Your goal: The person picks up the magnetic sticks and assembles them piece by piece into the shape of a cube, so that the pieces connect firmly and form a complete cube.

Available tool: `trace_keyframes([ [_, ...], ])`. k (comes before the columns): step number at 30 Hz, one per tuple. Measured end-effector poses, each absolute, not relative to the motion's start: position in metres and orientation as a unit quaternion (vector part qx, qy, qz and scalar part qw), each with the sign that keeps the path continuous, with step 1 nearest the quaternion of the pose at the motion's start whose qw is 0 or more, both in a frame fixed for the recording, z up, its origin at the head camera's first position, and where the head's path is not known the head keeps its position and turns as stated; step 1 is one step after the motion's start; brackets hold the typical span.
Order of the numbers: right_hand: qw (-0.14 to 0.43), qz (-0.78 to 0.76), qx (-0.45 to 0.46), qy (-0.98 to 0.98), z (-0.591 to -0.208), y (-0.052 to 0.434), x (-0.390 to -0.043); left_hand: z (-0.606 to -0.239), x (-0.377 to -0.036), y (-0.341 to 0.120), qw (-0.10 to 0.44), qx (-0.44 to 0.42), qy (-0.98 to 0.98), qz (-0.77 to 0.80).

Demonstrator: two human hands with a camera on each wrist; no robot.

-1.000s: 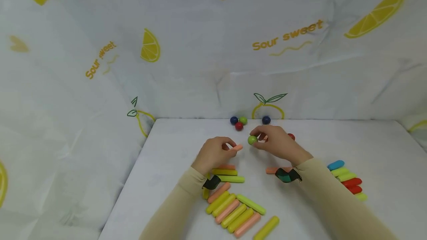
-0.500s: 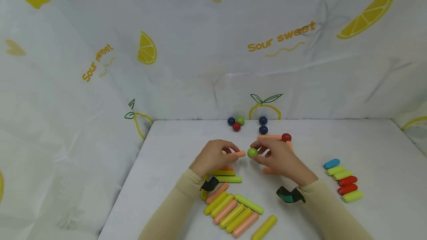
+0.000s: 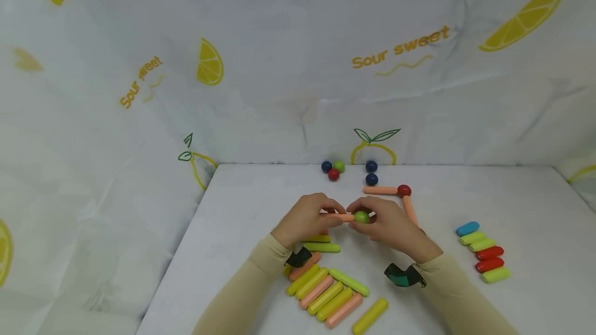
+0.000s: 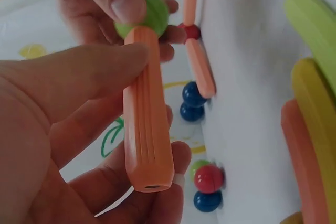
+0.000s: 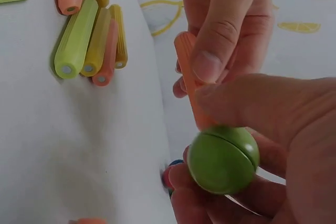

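Note:
My left hand [image 3: 309, 218] pinches an orange magnetic rod [image 4: 148, 135] between thumb and fingers; it is ribbed, with a small dark spot in its near end. In my right hand [image 3: 390, 225] a glossy green ball [image 5: 223, 160] sits between thumb and curled fingers. The rod's far end meets the ball, and both are held up over the white table [image 3: 251, 195]. The right thumb also lies along the rod in the right wrist view. Just behind the right hand, a red ball [image 3: 404, 191] joins two more orange rods [image 3: 381, 190] lying on the table.
Two dark blue balls [image 3: 371, 179] and a cluster of blue, green and red balls [image 3: 333, 174] rest near the back edge. Several yellow, orange and lime rods [image 3: 326, 299] lie in front of the left forearm. Shorter coloured pieces [image 3: 490, 253] line up at right.
My right hand has come down and forward from the back with the green ball. The gap between ball and orange rod has closed, so they now meet end to end.

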State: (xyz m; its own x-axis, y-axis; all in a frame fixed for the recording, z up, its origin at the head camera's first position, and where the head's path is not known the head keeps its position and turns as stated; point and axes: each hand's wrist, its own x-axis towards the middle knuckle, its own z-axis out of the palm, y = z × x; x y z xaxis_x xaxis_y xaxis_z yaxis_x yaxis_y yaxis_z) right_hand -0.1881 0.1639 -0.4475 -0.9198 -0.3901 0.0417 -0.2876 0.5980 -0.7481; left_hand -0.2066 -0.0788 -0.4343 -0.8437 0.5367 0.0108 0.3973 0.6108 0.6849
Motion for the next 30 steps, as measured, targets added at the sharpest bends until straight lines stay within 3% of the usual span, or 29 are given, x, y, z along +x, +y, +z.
trace_keyframes([
  [5, 0.059, -0.366, -0.169, 0.913, -0.452, 0.171, -0.189, -0.438, -0.222, -0.069, 0.101, 0.245, 0.901, 0.343],
  [10, 0.013, -0.347, -0.150, 0.926, -0.451, 0.183, -0.193, -0.442, -0.275, -0.063, 0.024, 0.193, 0.937, 0.289],
  [18, 0.008, -0.364, -0.129, 0.922, -0.444, 0.197, -0.200, -0.455, -0.333, -0.036, -0.048, 0.194, 0.972, 0.122],
  [30, 0.014, -0.362, -0.113, 0.925, -0.447, 0.206, -0.202, -0.467, -0.348, -0.006, -0.043, 0.179, 0.979, 0.082],
])
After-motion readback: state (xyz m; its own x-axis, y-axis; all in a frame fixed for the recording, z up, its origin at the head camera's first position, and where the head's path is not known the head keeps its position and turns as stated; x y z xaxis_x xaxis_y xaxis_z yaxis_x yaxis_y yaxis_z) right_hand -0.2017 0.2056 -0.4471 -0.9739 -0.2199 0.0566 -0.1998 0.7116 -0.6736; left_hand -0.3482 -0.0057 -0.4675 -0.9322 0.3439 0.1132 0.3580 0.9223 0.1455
